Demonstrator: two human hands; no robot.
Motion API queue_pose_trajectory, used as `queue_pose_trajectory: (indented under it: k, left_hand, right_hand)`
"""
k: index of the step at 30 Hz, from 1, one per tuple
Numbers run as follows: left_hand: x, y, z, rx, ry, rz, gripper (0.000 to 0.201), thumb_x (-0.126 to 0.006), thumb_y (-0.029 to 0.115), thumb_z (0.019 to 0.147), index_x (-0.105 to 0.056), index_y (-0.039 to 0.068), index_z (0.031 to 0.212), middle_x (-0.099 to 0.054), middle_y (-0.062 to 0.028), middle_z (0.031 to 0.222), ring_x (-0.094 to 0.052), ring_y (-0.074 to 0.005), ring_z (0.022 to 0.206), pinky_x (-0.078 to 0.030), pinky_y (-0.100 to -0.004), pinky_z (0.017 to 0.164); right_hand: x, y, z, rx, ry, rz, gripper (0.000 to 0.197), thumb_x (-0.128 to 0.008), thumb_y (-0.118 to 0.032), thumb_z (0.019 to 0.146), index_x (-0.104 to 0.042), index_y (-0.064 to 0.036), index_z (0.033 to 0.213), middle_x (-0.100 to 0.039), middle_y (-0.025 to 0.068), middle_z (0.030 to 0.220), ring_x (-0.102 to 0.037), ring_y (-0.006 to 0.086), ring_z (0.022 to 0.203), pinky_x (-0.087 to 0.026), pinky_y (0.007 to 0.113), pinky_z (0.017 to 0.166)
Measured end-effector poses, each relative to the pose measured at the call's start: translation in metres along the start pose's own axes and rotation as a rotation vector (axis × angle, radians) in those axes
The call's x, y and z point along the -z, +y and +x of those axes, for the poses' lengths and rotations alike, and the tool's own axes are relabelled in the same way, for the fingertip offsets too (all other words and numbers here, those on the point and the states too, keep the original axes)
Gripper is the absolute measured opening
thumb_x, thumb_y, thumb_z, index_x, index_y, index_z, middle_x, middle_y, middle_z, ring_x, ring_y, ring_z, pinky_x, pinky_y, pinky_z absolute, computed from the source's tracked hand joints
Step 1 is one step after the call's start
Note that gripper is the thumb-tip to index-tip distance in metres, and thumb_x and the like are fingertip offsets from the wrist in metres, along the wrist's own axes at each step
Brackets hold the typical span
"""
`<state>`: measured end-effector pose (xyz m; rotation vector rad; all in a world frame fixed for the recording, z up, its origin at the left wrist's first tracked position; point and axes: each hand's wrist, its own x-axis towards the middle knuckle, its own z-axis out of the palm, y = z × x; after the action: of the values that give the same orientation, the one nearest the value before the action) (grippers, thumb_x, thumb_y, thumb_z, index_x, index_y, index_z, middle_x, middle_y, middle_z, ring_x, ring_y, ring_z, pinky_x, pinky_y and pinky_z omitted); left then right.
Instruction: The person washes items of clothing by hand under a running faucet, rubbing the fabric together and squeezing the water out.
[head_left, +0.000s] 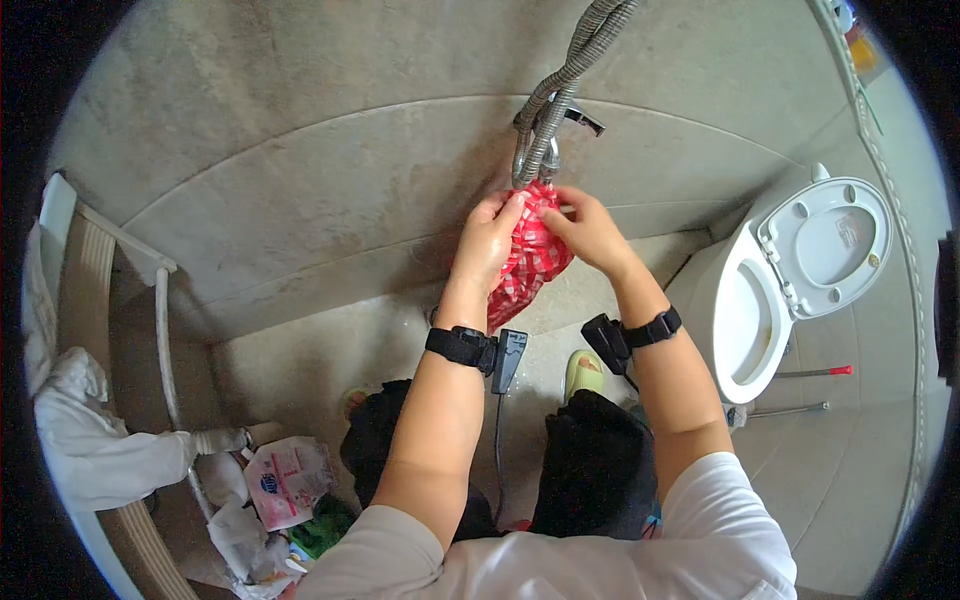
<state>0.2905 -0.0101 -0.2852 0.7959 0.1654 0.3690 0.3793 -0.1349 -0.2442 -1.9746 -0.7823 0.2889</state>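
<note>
A red-and-white checked cloth item [535, 250], gathered at the top and hanging downward, is held up against the wall tap [551, 158]. Its upper edge meets the spout; I cannot tell whether it wraps around it. My left hand [485, 238] grips the left upper edge, thumb and fingers closed on the fabric. On the other side, my right hand [588, 228] pinches the upper right part with bent fingers. Whether water is flowing is hidden by the cloth and hands. Black straps with small devices sit on both my forearms.
A coiled metal shower hose [570, 70] hangs over the tap. To the right stands a white toilet [735, 325] with its lid raised. On the left, white cloth [105, 440] drapes over a rack, with a pink-and-white package [290, 482] beside it. My feet wear green slippers [584, 372].
</note>
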Motion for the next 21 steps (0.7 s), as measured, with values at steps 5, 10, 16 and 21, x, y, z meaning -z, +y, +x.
queue_pose_trajectory:
  k: [5,10,16,21]
  left_hand:
    - [0.013,0.011,-0.003,-0.125,-0.06,0.152,0.034,-0.069,0.018,0.08,-0.054,-0.001,0.105,-0.06,-0.0059,0.094,-0.056,-0.0117,0.084,-0.046,-0.0263,0.076]
    - [0.023,0.009,-0.005,-0.075,0.007,0.635,0.046,-0.077,0.017,0.069,-0.053,0.001,0.105,-0.059,-0.0039,0.087,-0.056,-0.0105,0.078,-0.047,-0.0258,0.068]
    - [0.035,0.0,-0.009,-0.192,-0.078,1.123,0.037,-0.066,0.02,0.071,-0.059,0.002,0.103,-0.064,-0.0172,0.093,-0.061,-0.0346,0.088,-0.045,-0.0354,0.083]
    - [0.066,-0.02,0.003,0.056,-0.014,0.702,0.028,-0.058,0.012,0.077,-0.059,0.0,0.102,-0.065,-0.0132,0.093,-0.062,-0.0263,0.085,-0.046,-0.0324,0.08]
  right_hand:
    - [0.015,-0.018,0.01,-0.365,-0.136,0.596,0.014,-0.054,-0.015,0.081,-0.06,-0.0037,0.086,-0.061,0.0029,0.079,-0.058,0.0153,0.068,-0.047,0.028,0.066]
    - [0.024,-0.012,0.01,-0.377,-0.122,0.66,0.015,-0.049,-0.014,0.081,-0.059,-0.0025,0.079,-0.06,0.0048,0.075,-0.057,0.0149,0.068,-0.044,0.028,0.062]
    - [0.019,-0.018,0.008,-0.333,-0.078,0.71,0.02,-0.048,-0.016,0.084,-0.061,-0.0003,0.083,-0.062,0.007,0.079,-0.057,0.0155,0.065,-0.045,0.028,0.06]
    - [0.013,-0.041,0.011,-0.394,-0.136,0.728,0.017,-0.057,-0.017,0.084,-0.06,-0.0009,0.088,-0.062,0.0058,0.077,-0.057,0.0144,0.062,-0.047,0.028,0.06]
